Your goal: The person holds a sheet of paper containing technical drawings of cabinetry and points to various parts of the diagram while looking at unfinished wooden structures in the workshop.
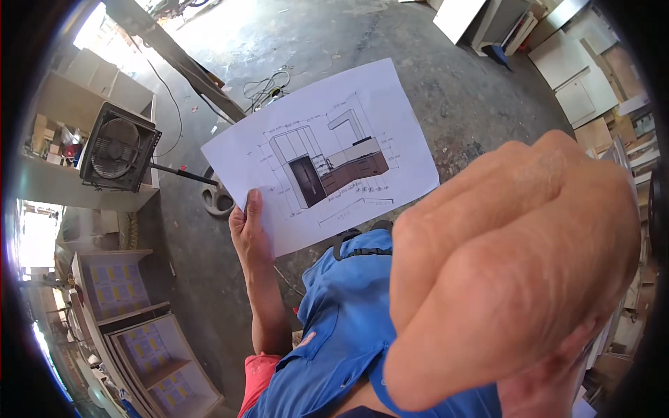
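Note:
My left hand (251,226) grips the lower left edge of a white paper sheet (411,118), with the thumb lying on top. Printed on the sheet is a kitchen cabinet drawing (334,171), with a tall dark unit, brown base units and dimension lines around them. Close to the camera and large in the view, my right hand (516,272) is raised with its fingers curled in. It covers much of the right side. Whether anything is inside those fingers is hidden from me.
A square black fan (117,148) on a stand is at the left. Below it are open cabinet carcasses (150,352). A coiled cable (268,87) lies on the grey concrete floor (300,35) near a post (174,56). Boards and panels (582,87) stand at the right.

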`<state>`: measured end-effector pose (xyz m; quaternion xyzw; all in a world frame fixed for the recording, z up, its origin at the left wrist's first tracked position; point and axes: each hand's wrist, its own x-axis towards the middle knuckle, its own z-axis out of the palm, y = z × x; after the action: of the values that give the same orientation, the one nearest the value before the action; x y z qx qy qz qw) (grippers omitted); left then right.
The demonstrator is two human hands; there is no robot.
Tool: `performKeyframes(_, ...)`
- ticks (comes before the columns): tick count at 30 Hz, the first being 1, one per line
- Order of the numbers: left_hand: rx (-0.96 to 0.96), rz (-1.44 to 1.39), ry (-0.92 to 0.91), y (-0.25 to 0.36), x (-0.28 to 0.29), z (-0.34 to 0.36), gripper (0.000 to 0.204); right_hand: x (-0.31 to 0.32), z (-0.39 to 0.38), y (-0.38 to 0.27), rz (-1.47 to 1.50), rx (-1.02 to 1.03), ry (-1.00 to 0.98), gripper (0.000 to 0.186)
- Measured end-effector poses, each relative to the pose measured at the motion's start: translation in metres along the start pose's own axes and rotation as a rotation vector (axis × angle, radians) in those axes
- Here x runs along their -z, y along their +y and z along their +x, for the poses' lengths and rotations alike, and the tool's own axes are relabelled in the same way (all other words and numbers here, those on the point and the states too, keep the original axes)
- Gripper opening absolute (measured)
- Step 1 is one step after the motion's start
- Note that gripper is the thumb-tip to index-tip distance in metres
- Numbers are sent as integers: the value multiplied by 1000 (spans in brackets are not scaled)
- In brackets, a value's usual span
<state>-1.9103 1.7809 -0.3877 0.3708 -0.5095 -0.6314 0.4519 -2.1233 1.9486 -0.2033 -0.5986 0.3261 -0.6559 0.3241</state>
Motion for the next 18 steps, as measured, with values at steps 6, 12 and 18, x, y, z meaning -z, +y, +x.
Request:
performKeyframes(6,-18,36,39,-4,8,-5,30,1,7,5,230,90,-62,37)
performKeyframes(12,3,46,87,-4,8,-2,29,7,20,25,325,66,-198,30)
performKeyframes(18,-28,-3,19,7,-1,-2,29,10,29,35,307,10,-322,31)
